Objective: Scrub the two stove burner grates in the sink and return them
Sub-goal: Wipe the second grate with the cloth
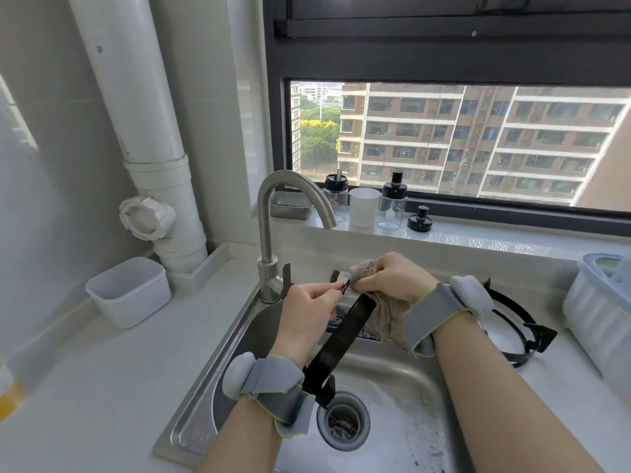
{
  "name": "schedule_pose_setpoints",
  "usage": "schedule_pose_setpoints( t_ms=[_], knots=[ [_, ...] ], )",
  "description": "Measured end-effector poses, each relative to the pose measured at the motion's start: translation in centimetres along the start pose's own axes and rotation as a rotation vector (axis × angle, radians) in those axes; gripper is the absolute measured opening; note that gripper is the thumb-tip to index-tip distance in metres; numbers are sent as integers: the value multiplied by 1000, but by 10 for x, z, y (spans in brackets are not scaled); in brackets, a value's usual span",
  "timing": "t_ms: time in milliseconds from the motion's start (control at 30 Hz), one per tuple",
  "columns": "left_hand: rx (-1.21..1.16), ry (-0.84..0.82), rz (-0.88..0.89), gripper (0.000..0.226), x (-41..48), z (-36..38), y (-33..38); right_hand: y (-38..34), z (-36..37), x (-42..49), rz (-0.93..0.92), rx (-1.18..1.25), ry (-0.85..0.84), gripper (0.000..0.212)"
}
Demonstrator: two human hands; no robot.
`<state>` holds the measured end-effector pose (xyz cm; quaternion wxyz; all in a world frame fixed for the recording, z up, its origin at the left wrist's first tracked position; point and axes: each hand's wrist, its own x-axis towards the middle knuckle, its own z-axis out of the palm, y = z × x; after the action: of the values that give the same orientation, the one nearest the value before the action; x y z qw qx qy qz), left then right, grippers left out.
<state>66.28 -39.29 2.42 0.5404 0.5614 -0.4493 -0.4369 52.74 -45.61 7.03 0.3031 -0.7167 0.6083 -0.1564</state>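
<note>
Head-worn camera looks forward and down, close over sink (190, 422).

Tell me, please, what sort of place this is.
Most likely a home kitchen, high up in a flat: a steel sink with a faucet, a black burner grate held over it, and condiment jars on the windowsill facing apartment blocks.
</note>
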Motion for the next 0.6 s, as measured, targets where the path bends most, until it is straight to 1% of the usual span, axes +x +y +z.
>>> schedule_pose_setpoints(
  t_ms=[67, 133, 233, 300, 367, 467, 533, 600],
  knots=[
    [39, -14, 10, 24, 0, 3, -1, -4, 0, 2, 54, -111, -38, 33],
    [57, -13, 5, 24, 1, 4, -1, -7, 3, 3, 47, -225, -38, 27],
    [11, 9, -29, 25, 2, 3, -2, -12, 12, 4, -40, -348, 85, 20],
    [-53, 10, -58, 25, 1, 2, 0, -13, 14, 3, -94, -380, 175, 20],
    [-99, -7, -79, 25, -1, 2, 2, -11, 10, 3, -135, -375, 184, 24],
    [-133, -19, -99, 24, -3, 2, 3, -3, 7, 1, -192, -279, 152, 13],
    [-154, -7, -93, 24, -3, 2, 3, 2, 14, -1, -216, -139, 230, 13],
    [-150, 4, -72, 25, -2, 3, 3, 7, 22, -3, -211, -44, 365, 8]
  ],
)
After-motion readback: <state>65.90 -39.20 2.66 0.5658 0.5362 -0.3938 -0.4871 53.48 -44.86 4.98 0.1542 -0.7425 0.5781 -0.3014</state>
